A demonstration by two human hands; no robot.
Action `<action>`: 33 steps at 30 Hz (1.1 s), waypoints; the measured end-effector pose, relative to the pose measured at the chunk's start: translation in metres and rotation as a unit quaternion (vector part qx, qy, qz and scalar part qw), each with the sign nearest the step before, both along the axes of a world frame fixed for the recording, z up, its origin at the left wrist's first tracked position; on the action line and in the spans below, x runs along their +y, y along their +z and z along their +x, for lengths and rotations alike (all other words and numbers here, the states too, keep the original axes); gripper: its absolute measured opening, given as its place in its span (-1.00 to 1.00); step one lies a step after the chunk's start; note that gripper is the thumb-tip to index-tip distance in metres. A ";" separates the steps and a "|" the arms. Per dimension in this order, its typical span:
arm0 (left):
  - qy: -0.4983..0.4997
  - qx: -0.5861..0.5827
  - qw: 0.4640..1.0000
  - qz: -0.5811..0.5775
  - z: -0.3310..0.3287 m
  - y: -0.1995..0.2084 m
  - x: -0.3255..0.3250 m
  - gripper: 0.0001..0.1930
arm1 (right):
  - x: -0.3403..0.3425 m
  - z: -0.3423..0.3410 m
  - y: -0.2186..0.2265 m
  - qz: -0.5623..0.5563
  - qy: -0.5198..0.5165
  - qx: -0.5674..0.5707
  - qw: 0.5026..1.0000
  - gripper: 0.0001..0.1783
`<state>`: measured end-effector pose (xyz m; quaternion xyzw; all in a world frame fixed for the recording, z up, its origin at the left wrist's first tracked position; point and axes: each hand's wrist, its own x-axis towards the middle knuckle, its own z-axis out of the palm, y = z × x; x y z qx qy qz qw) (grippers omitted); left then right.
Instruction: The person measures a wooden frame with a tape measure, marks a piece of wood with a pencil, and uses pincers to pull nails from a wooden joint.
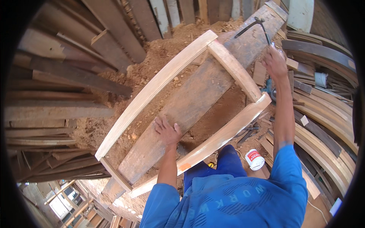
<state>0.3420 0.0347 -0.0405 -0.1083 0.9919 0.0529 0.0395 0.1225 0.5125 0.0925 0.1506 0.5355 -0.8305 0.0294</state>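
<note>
My left hand [167,131] lies flat with fingers apart on a long, worn plank [205,91]. My right hand [275,62] is raised near the far right end of the plank and closed around the handle of what looks like a hammer [267,35]. From its head a dark bent strip runs left over the plank; whether it is part of the tool or a shadow, I cannot tell. A pale wooden frame [152,93] rests across the plank: two long curved rails joined by a crosspiece [235,71] at the far end and another [115,174] at the near left.
Sawdust and wood chips [159,49] cover the ground. Dark boards [68,91] lean at the left, and curved timber pieces [323,140] are stacked at the right. A white-and-red tub [254,159] stands by my legs, near dark hand tools [249,133]. A blue-green power tool [269,88] sits beyond.
</note>
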 end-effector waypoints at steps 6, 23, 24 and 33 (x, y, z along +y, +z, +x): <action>-0.006 0.019 0.999 0.048 0.003 0.002 0.001 -0.17 | -0.128 0.166 0.107 0.268 0.066 0.037 0.960 -0.60; 0.283 0.110 0.470 0.829 0.216 0.099 -0.188 -0.55 | -0.487 0.376 0.102 0.289 0.548 0.008 0.785 -0.71; 0.333 0.081 0.482 0.806 0.232 0.109 -0.195 -0.61 | -0.500 0.384 0.093 0.400 0.563 0.095 0.717 -0.69; 0.409 0.261 0.352 0.801 0.296 0.112 -0.204 -0.59 | -0.588 0.425 0.083 0.373 0.750 0.034 0.545 -0.65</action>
